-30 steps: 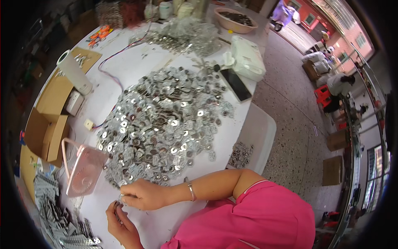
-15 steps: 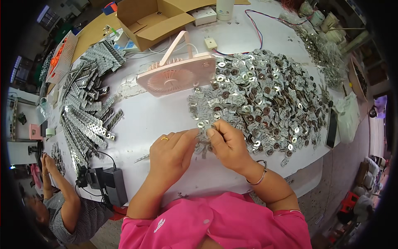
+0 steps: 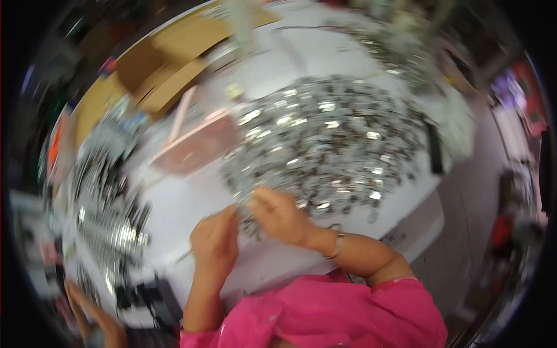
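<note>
Motion smears the whole picture. My left hand [image 3: 214,236] is closed, its fingertips near those of my right hand at the front edge of a large heap of small metal pieces [image 3: 325,151]. My right hand [image 3: 279,216] is also closed, thumb and fingers pinched together, just over the near-left side of the heap. Whatever lies between the fingers of either hand is too small and blurred to make out. The loose pieces look grey and shiny, some with round discs.
A pink fan [image 3: 194,145] stands left of the heap, with an open cardboard box [image 3: 156,75] behind it. Stacked metal strips [image 3: 107,217] lie at the left. A black device [image 3: 154,301] sits at the near-left edge. Another person's hands [image 3: 87,304] are at lower left.
The whole view has swung and blurred, so the fan, box and heap appear further left. My hands stay close together by the heap, and my left fingers look more curled.
</note>
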The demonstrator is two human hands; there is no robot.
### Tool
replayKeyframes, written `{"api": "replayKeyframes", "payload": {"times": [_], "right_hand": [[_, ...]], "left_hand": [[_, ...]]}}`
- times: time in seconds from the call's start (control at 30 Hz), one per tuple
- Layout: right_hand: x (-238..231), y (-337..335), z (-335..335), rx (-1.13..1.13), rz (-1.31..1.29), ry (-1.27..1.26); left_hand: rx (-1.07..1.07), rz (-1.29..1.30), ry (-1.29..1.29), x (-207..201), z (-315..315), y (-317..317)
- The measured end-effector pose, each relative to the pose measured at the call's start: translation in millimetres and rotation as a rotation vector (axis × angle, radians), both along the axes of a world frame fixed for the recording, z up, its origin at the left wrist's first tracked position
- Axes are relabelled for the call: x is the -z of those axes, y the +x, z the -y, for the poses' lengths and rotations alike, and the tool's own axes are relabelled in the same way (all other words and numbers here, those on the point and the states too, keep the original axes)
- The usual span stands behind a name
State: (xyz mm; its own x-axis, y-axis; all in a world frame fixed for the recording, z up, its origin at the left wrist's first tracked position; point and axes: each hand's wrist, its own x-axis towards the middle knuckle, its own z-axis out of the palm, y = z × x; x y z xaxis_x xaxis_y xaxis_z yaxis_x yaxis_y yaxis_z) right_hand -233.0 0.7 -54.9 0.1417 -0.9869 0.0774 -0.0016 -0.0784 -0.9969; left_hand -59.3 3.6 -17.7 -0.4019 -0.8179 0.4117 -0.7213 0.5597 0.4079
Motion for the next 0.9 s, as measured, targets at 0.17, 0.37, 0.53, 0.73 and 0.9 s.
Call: {"api": "replayKeyframes", "payload": {"times": [0.17, 0.37, 0.53, 0.73, 0.9], "right_hand": [[-2, -1, 10, -0.036, -0.078, -0.039], [9, -18, 18, 0.300, -0.480, -0.486], [-2, -18, 13, -0.300, -0.216, -0.258], [-4, -15, 10, -0.565, -0.027, 0.031], [-7, -1, 0, -0.616, 0.264, 0.228]], "left_hand": [[-0.102, -0.124, 0.163, 22, -6, 6], [-0.045, -0.169, 0.480, 10, 4, 11], [0.019, -0.129, 0.719, -20, 3, 25], [0.150, -0.155, 0.899, -32, -1, 38], [0.274, -0.378, 1.020, -24, 0, 51]]}}
